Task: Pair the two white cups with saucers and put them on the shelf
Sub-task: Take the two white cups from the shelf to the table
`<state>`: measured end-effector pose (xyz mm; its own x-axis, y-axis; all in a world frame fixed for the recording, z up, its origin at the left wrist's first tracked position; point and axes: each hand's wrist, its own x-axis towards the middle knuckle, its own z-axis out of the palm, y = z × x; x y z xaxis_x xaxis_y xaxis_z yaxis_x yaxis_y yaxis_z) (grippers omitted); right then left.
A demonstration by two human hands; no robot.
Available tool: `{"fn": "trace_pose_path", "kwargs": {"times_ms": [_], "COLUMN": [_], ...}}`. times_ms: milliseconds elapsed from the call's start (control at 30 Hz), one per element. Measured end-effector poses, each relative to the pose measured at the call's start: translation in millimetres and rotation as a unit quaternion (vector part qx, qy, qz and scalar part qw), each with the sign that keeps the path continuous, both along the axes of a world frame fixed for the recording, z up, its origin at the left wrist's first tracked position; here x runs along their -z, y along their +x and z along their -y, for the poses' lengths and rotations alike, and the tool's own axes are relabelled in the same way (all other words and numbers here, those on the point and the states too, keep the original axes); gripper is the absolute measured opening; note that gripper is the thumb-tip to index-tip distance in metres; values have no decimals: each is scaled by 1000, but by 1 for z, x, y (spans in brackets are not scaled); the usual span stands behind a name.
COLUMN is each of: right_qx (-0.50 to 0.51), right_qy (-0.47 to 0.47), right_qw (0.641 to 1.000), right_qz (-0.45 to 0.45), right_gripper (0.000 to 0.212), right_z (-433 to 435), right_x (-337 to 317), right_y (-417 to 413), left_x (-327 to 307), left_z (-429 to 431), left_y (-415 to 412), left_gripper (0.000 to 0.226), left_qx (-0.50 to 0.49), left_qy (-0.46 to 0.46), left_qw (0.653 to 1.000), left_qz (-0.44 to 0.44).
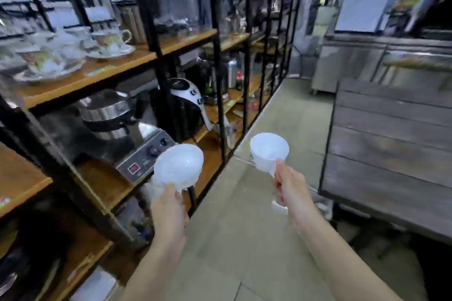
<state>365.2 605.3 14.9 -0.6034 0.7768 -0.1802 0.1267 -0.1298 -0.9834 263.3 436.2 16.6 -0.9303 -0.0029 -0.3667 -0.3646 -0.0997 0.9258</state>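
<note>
I hold one white cup in each hand, out in front of me over the floor. My left hand (168, 205) grips the handle of the left white cup (178, 164), which hangs beside the lower shelf. My right hand (287, 186) grips the handle of the right white cup (269, 151), whose mouth tilts toward me. The black metal rack with wooden shelves (137, 58) stands to my left. On its upper shelf at far left sit patterned cups on saucers (107, 44), blurred by motion.
The shelf below carries a steel waffle maker (122, 127) with dials and a black-and-white appliance (183, 102). A grey plank table (391, 144) stands at right. Steel counters (367, 61) line the back. Tiled floor (244, 239) runs between rack and table.
</note>
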Motion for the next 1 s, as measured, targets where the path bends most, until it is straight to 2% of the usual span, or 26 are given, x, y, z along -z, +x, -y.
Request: {"fn": "trace_pose_path", "kwargs": {"times_ms": [200, 400, 800, 1000], "right_qx": [101, 165, 261, 295], "right_qy": [-3, -23, -142, -166], "right_qw": [994, 984, 949, 934], "right_qz": [41, 57, 108, 114], "right_gripper": [43, 42, 37, 37], "right_z": [-115, -207, -346, -412], "right_x": [3, 14, 60, 86], "right_y": [94, 157, 185, 189], "left_x": [13, 30, 77, 96], "left_z": [-148, -264, -440, -513], "left_y": [68, 119, 121, 126], "left_gripper": [36, 33, 38, 42], "left_qx": [123, 194, 308, 355], "left_qy": [12, 17, -42, -74], "left_qw": [992, 980, 947, 929], "left_qz": [7, 33, 77, 78]}}
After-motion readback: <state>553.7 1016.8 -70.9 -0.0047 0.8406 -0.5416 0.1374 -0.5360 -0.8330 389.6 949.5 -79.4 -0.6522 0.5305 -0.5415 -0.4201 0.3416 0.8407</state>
